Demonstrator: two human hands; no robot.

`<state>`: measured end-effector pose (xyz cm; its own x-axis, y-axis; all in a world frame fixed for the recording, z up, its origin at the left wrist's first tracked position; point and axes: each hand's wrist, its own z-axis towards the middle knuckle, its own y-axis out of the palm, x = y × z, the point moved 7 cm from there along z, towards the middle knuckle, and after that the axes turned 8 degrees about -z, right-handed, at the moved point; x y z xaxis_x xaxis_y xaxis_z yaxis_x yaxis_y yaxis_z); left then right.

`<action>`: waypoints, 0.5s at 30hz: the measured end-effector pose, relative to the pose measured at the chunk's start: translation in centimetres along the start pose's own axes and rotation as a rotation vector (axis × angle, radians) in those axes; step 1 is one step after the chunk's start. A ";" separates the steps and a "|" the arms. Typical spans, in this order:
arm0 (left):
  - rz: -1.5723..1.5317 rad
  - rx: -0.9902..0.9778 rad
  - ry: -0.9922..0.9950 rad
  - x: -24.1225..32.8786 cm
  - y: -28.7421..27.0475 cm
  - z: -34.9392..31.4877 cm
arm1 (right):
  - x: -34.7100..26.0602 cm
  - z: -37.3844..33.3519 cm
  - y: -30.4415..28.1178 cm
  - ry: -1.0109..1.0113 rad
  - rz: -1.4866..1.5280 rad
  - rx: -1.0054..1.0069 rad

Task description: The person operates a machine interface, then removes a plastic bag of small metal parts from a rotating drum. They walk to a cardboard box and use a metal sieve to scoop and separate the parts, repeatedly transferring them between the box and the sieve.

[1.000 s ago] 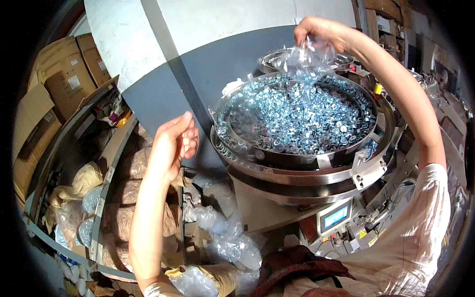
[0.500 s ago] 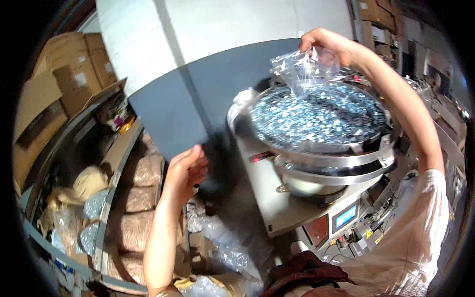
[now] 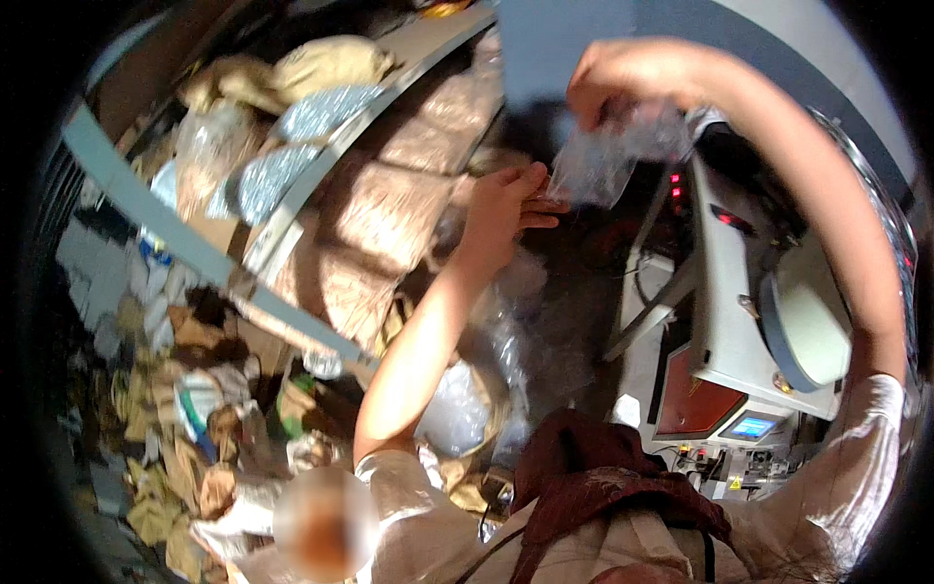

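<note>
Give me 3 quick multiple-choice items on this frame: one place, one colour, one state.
1. Where is the clear crumpled plastic bag?
A. On the floor
B. Held up in the right hand, left of the white machine
C. On the shelf

2. What colour is the machine's small lit screen?
A. Blue
B. Green
C. Yellow

3. How does the left hand stand?
A. Closed round a tool
B. Resting on the machine
C. Open, fingers reaching toward the bag's lower edge

Answers:
1 B, the right hand's grip pinches the bag's top beside the machine.
2 A, the screen glows blue.
3 C, the fingers are spread flat by the bag; whether they touch it is unclear.
</note>
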<state>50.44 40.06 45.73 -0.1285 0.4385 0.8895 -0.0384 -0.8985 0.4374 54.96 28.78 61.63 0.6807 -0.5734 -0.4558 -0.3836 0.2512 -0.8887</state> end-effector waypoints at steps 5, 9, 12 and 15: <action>-0.174 0.083 -0.064 -6.2 -6.2 -4.6 | 4.1 8.0 16.6 -0.868 -0.089 0.194; -0.355 0.299 -0.349 -13.1 -12.3 -12.4 | 7.7 9.2 36.3 -0.105 0.777 -0.146; 0.286 0.432 -0.603 -25.7 -18.3 -19.2 | 9.6 4.2 51.1 0.376 1.308 -0.306; 0.638 0.295 -0.786 -34.3 -20.8 -25.8 | 10.3 -2.4 60.8 0.742 1.642 -0.447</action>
<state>30.10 43.12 2.70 0.6423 -0.1282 0.7557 0.0662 -0.9729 -0.2213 37.15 36.27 3.07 -0.8290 -0.2107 -0.5180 -0.4935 0.7115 0.5003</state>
